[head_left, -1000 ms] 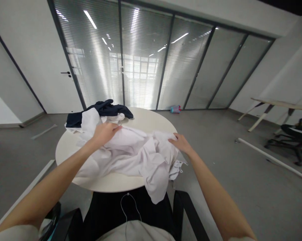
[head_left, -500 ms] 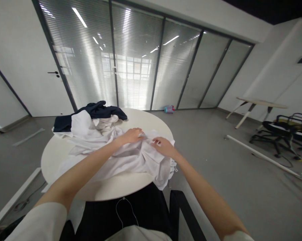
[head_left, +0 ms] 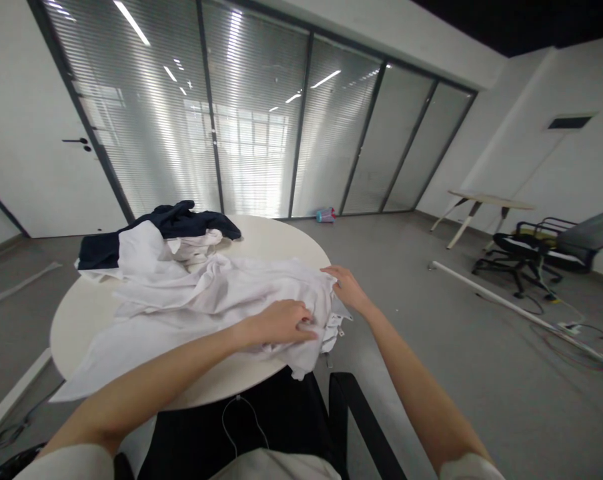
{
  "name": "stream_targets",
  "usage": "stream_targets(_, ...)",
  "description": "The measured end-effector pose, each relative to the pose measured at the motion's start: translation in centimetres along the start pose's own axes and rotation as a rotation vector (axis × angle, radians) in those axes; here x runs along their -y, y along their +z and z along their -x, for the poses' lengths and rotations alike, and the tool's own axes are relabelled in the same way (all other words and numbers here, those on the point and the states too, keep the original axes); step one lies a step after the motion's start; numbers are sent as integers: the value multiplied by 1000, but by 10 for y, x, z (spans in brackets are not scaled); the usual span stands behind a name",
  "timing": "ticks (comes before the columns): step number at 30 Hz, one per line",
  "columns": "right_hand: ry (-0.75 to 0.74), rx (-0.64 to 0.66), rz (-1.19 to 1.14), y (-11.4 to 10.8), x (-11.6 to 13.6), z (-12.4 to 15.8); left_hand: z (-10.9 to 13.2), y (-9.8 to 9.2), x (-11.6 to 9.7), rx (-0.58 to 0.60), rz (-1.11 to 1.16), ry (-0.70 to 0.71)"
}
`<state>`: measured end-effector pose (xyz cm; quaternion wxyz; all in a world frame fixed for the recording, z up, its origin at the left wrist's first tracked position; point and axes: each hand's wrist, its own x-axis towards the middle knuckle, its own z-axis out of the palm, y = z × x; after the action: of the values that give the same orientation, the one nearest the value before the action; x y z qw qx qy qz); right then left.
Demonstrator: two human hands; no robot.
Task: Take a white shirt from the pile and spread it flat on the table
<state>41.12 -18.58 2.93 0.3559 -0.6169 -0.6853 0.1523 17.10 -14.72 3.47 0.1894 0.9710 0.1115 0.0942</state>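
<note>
A crumpled white garment (head_left: 196, 300) is spread over the round white table (head_left: 276, 243). My left hand (head_left: 281, 321) rests on its near right part, fingers curled and gripping the cloth by the table's front edge. At the garment's right edge my right hand (head_left: 347, 288) pinches the fabric where it hangs over the table rim. A dark navy garment (head_left: 181, 223) lies bunched at the far left of the table, partly under more white cloth.
A black chair (head_left: 351, 420) stands right in front of me, its armrest by my right forearm. Office chairs (head_left: 546, 250) and a folding table (head_left: 481, 203) stand at the right wall. A long white bar (head_left: 511, 310) and a small bottle (head_left: 325, 215) lie on the grey floor.
My left hand has moved from the far left of the white garment toward me and to the right. My right hand has gone back out to the garment's right edge, and the cloth lies flatter.
</note>
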Motion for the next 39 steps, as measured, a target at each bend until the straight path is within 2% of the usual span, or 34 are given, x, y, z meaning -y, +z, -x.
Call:
stream_targets(4,-16,27,225,9,-29,16,51,7,-17,58,-223,187)
stream_targets(6,-9,22,355,12,-37,26,79,3,-19,80,-220,260)
stream_targets(8,-10,-22,354,10,-41,35,110,-10,-16,82,-143,253)
stream_targets(10,-57,-96,217,5,-38,42,145,-30,-6,22,-31,138)
stream_targets(13,-127,-212,-104,0,-19,46,208,-64,24,-228,83,-117)
stream_targets(15,-117,-256,-237,3,2,43,251,-82,48,-483,36,-289)
stream_targets(18,-106,-292,-213,22,45,30,295,-97,67,-645,-159,-593)
stream_targets(19,-139,-297,-166,31,62,24,299,-99,64,-682,-234,-687)
stream_targets(21,-283,-281,-51,50,97,11,288,-99,44,-763,-282,-790)
stream_targets(23,-471,-234,86,68,134,-1,257,-92,16,-799,-135,-739)
stream_targets(26,-685,-161,272,88,182,-13,200,-75,-17,-669,46,-559)
stream_targets(29,-776,-126,294,93,208,-17,168,-63,-16,-599,38,-567)
stream_targets(32,-731,-80,118,78,198,-16,169,-61,7,-653,105,-633)
stream_targets(36,-492,-75,-179,50,140,-7,188,-62,35,-767,373,-753)
stream_targets(39,-439,-1,-211,49,97,5,197,-56,46,-821,612,-836)
